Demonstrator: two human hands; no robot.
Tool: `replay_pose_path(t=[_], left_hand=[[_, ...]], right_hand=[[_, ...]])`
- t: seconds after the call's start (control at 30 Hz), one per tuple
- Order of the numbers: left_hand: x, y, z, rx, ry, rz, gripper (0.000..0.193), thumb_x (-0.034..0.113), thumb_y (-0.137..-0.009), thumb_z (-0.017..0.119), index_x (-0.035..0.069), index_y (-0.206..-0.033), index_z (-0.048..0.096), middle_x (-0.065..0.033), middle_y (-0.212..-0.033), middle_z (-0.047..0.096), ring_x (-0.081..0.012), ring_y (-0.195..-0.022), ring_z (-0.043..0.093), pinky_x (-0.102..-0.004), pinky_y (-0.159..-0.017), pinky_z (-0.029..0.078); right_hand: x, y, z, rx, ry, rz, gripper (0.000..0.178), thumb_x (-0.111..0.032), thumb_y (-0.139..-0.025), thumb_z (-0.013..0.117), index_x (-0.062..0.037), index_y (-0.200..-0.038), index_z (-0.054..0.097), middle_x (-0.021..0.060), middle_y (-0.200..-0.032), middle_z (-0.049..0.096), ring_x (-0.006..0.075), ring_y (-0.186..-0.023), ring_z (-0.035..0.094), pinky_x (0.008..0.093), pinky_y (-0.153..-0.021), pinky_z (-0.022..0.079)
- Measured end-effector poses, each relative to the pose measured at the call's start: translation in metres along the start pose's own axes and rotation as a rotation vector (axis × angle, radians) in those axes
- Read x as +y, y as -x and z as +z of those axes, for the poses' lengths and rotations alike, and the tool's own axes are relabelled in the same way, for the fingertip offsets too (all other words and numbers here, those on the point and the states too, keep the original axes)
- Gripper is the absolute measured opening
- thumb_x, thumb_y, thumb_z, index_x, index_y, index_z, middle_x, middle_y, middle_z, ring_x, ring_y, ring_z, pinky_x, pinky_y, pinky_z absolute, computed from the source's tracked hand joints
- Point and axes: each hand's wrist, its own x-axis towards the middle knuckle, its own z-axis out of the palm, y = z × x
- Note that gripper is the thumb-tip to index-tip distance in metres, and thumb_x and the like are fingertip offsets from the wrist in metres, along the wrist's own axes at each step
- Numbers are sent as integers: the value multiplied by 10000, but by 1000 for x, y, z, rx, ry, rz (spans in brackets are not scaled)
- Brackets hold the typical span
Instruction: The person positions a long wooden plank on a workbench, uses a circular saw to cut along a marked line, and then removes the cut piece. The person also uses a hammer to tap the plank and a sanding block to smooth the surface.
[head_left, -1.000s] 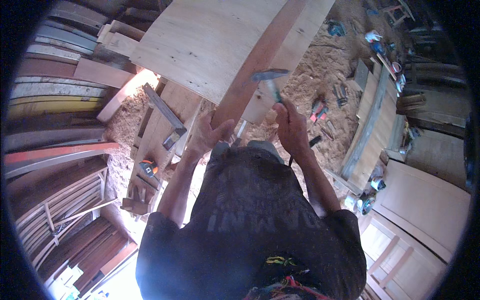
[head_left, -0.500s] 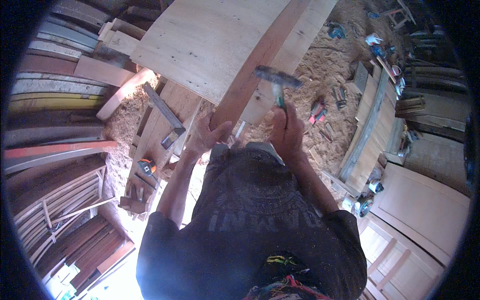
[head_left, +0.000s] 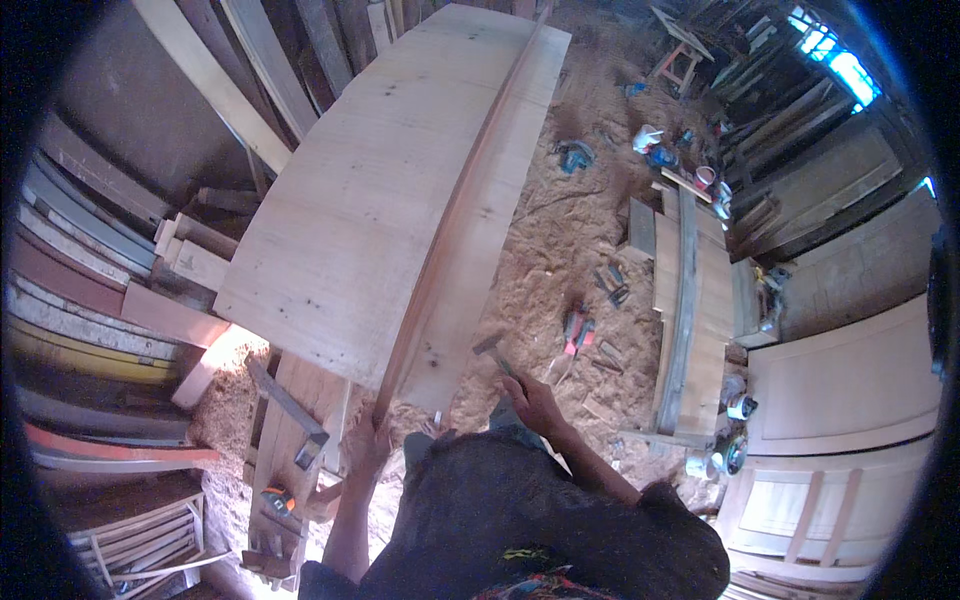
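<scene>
A long reddish-brown wooden board [head_left: 452, 215] stands nearly on edge along a wide pale plywood panel [head_left: 350, 170]. My left hand [head_left: 366, 447] is closed around the board's near end, close to the panel's near edge. In my right hand [head_left: 537, 406] is a hammer [head_left: 490, 347], gripped by its greenish handle. Its metal head points up and left, just right of the panel's near corner and apart from the board.
At left, a low wooden bench [head_left: 290, 400] bears a metal square [head_left: 287, 400] and a tape measure [head_left: 278, 501]. Tools, including a red one [head_left: 577, 332], lie on the sawdust-covered floor [head_left: 540, 270]. Stacked planks [head_left: 700, 330] are at right. Timber leans along the left wall.
The hammer has come down from beside the board. My view has shifted, showing more of the panel's far end. The board shows a narrower side than before; my left hand still holds it.
</scene>
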Motion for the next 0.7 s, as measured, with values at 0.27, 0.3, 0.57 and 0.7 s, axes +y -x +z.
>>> replay_pose_path(t=[0.27,0.3,0.57,0.7], left_hand=[[-10,5,21,249,-16,0,430,412,-882,688,46,-1091,602,-236,-876,699,-437,-830,686,-545,-737,525],[-12,5,21,229,-44,-30,468,415,-860,704,47,-1129,599,-238,-941,704,-430,-897,684,-547,-786,519],[75,-51,-35,340,-71,-194,1115,612,-767,774,19,-1564,267,-301,-1571,314,-436,-1463,311,-517,-1196,283],[156,-126,-41,470,133,43,978,495,-809,794,-43,-1501,359,-309,-1499,419,-430,-1397,420,-489,-1147,362]], right_hand=[[83,-66,-54,45,-101,152,359,-332,-987,638,26,-956,641,79,-700,608,165,-595,570,372,-562,457],[86,-77,-63,44,-172,159,361,-338,-984,642,22,-950,638,69,-690,601,155,-585,564,366,-550,455],[167,-158,-140,200,-260,68,319,-335,-977,650,-22,-926,616,7,-643,537,105,-535,521,309,-490,431],[189,-211,-176,224,-393,112,302,-345,-1007,618,-50,-949,596,-9,-642,522,105,-509,499,296,-460,400]])
